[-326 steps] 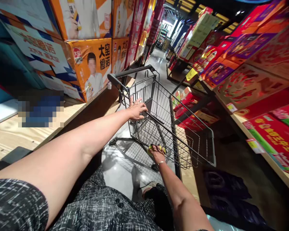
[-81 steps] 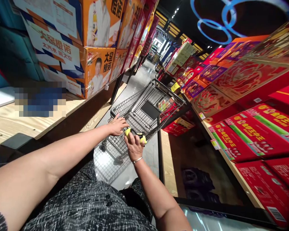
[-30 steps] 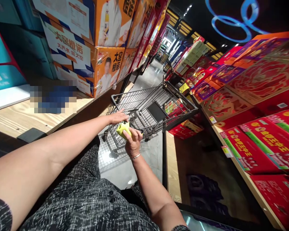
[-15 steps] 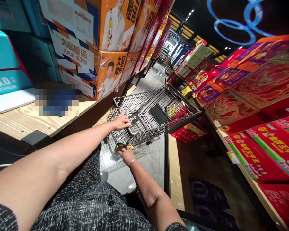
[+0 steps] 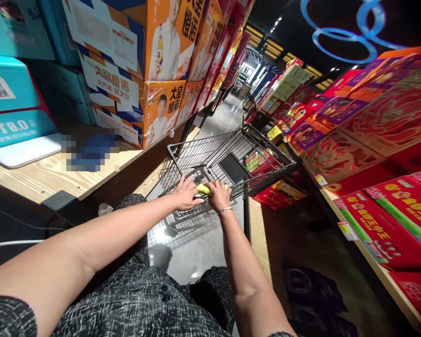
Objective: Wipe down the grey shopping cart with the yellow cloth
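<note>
My right hand (image 5: 218, 195) is closed around a yellow object (image 5: 203, 188) over the near end of a black wire shopping cart (image 5: 233, 167). The yellow shows on both sides of the fingers, but its kind is unclear. Beside it on the left, my left hand (image 5: 187, 194) is open, fingers spread, close to the yellow object's end and over the cart's near rim. Whether the left fingertips touch the rim or the yellow object, I cannot tell. The cart stands on the shiny floor, with wire mesh sides and a dark panel inside.
Orange drink cartons (image 5: 161, 110) and teal boxes (image 5: 17, 93) are stacked on a wooden shelf (image 5: 31, 180) to the left. On the right, red gift boxes (image 5: 382, 229) line another shelf. The aisle floor (image 5: 228, 110) runs on beyond the cart.
My right hand has risen and moved right with the yellow object, from below the cart's near rim to above it. My left hand has shifted slightly right and down, its fingers now more spread.
</note>
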Demonstrator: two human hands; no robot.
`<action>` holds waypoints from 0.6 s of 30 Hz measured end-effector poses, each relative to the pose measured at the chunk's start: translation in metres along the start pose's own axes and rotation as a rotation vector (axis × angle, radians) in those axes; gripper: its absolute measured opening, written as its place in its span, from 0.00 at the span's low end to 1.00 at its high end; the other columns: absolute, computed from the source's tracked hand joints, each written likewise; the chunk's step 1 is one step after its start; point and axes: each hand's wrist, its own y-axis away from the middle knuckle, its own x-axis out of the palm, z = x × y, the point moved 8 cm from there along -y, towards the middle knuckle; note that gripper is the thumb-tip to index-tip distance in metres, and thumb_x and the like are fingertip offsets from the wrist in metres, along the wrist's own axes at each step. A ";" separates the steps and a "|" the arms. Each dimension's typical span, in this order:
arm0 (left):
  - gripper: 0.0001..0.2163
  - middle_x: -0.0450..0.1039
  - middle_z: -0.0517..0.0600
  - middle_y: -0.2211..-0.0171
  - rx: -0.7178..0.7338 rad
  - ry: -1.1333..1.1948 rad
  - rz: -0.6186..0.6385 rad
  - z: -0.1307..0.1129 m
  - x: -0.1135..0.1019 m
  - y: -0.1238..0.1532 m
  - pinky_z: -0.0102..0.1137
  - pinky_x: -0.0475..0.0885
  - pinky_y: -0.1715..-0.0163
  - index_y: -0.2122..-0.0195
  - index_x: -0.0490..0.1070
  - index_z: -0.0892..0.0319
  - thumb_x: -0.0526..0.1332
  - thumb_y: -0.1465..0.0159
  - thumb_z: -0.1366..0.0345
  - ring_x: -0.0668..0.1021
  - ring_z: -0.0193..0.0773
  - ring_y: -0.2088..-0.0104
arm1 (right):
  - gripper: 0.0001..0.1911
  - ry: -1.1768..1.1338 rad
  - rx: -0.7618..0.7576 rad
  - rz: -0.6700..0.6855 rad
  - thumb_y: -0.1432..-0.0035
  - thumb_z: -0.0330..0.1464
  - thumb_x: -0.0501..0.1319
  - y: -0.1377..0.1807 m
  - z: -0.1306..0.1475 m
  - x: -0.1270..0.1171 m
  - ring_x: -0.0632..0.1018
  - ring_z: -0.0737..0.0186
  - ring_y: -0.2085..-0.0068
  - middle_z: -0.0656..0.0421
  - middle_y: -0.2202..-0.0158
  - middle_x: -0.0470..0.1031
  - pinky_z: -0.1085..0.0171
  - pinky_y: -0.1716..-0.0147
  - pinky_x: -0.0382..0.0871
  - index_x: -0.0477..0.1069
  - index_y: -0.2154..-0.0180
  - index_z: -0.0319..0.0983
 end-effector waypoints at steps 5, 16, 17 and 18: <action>0.21 0.72 0.55 0.52 0.046 -0.012 -0.009 0.001 0.005 -0.002 0.58 0.38 0.34 0.56 0.74 0.58 0.49 0.29 0.48 0.53 0.57 0.32 | 0.15 0.087 0.069 0.077 0.39 0.27 0.54 -0.009 -0.020 -0.002 0.70 0.59 0.54 0.58 0.58 0.74 0.55 0.47 0.50 0.73 0.54 0.45; 0.15 0.69 0.51 0.44 0.149 0.069 0.052 0.026 -0.012 0.009 0.57 0.32 0.34 0.57 0.76 0.55 0.55 0.31 0.52 0.48 0.54 0.30 | 0.20 0.076 0.114 0.075 0.41 0.24 0.53 0.003 0.009 0.000 0.69 0.57 0.51 0.56 0.53 0.73 0.57 0.51 0.52 0.69 0.49 0.47; 0.15 0.68 0.49 0.42 0.157 0.074 0.063 0.030 -0.015 0.010 0.56 0.31 0.34 0.57 0.76 0.55 0.55 0.31 0.52 0.47 0.54 0.30 | 0.21 0.060 0.111 0.064 0.41 0.25 0.54 0.004 0.013 0.000 0.69 0.56 0.51 0.56 0.53 0.72 0.57 0.51 0.52 0.69 0.48 0.47; 0.15 0.66 0.48 0.40 0.163 0.079 0.079 0.034 -0.017 0.011 0.56 0.31 0.34 0.58 0.77 0.55 0.55 0.31 0.52 0.46 0.53 0.30 | 0.21 0.034 0.103 0.049 0.41 0.25 0.54 0.005 0.015 -0.001 0.69 0.56 0.51 0.56 0.52 0.72 0.57 0.51 0.52 0.68 0.47 0.47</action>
